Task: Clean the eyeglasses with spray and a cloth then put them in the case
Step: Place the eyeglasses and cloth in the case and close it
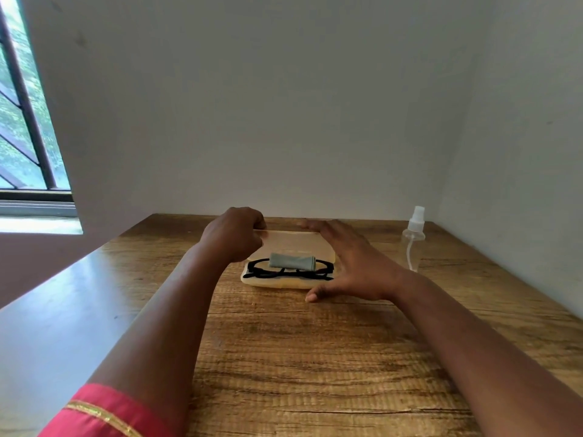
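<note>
Head view, frame centre: left hand point(235, 236) gripped case point(285, 283) lid's far edge; right hand point(350, 263) lay flat, fingers straight, at its right side. Eyeglasses point(288, 272) w/ folded cloth point(291, 260) inside.

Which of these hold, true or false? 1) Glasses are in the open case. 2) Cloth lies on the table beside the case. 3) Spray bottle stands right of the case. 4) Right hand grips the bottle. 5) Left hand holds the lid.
1) True: the glasses lie in the open case.
2) False: the cloth lies on the glasses, inside the case.
3) True: the spray bottle stands upright there.
4) False: the right hand is spread by the case, clear of the bottle.
5) True: the left hand grips the lid.
</note>
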Demonstrator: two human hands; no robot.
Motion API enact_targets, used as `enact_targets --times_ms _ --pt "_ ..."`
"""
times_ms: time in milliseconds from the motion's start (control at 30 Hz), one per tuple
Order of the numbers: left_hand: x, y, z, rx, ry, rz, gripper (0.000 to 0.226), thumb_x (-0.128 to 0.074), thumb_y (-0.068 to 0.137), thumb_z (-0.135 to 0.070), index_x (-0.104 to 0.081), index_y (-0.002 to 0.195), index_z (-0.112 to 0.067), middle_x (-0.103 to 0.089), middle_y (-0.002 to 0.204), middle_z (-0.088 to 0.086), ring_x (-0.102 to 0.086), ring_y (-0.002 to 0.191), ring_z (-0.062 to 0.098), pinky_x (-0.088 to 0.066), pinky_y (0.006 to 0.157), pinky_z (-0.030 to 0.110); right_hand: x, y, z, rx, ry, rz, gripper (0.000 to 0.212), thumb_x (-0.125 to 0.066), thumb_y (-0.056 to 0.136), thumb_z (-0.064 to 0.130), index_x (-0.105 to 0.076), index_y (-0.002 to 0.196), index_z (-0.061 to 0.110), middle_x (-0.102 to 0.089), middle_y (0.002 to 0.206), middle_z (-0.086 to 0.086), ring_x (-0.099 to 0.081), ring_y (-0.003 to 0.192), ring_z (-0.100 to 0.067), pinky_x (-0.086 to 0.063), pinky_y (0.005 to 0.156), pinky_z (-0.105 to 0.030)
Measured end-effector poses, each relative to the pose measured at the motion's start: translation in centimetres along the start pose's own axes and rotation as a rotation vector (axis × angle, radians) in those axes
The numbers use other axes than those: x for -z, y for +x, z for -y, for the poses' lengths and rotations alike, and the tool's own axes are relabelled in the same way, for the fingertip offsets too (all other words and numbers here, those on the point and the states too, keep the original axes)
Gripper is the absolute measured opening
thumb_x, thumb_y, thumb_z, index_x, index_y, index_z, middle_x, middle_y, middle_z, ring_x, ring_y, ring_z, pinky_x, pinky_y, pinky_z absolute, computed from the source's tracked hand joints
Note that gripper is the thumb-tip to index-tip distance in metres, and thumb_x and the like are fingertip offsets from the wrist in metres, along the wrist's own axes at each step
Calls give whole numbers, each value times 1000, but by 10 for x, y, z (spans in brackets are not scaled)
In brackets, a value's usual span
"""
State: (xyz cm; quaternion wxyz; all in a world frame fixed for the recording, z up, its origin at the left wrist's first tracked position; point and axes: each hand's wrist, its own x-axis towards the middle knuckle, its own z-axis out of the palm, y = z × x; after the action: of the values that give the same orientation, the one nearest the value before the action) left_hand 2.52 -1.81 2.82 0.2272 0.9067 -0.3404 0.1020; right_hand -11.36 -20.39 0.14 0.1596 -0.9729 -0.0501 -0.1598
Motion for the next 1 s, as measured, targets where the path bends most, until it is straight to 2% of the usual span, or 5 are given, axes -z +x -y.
enact_targets --times_ms 200,333,500,633,1000 --pt "7 2 3 -12 -246 132 29 -73 85 -35 -68 106 -16 -66 105 -2 -58 99 15 -44 73 25 1 2 -2 4 31 -51 89 -84 63 58 -35 136 45 -34 140 11 -38 125 -9 -45 100 -36" --pt "13 -1 5 -26 -308 218 41 -75 76 -49 -70 100 -17 -68 100 -2 -60 97 14 -49 87 34 0 4 -3 44 52 -121 70 -81 74 46 -44 132 39 -44 125 11 -46 111 -4 -46 90 -27" --pt "10 -5 2 -108 -372 326 38 -84 72 -36 -69 104 -23 -68 104 -8 -60 102 9 -49 87 29 0 5 -3 64 22 -144 46 -73 85 29 -56 128 30 -49 114 8 -50 103 -6 -42 83 -24" --pt "0 -2 1 -205 -361 334 48 -88 67 -25 -66 110 -28 -67 110 -12 -60 107 4 -46 93 24 -2 6 -3 27 -11 -133 51 -71 87 33 -56 134 26 -44 114 11 -48 105 -7 -39 83 -24" --pt "-5 -3 4 -285 -423 247 44 -89 65 -17 -74 106 -19 -75 96 -14 -68 93 -2 -47 92 21 -7 9 11 -115 111 -221 44 -81 79 29 -69 121 22 -69 121 7 -58 107 0 -41 87 -15"
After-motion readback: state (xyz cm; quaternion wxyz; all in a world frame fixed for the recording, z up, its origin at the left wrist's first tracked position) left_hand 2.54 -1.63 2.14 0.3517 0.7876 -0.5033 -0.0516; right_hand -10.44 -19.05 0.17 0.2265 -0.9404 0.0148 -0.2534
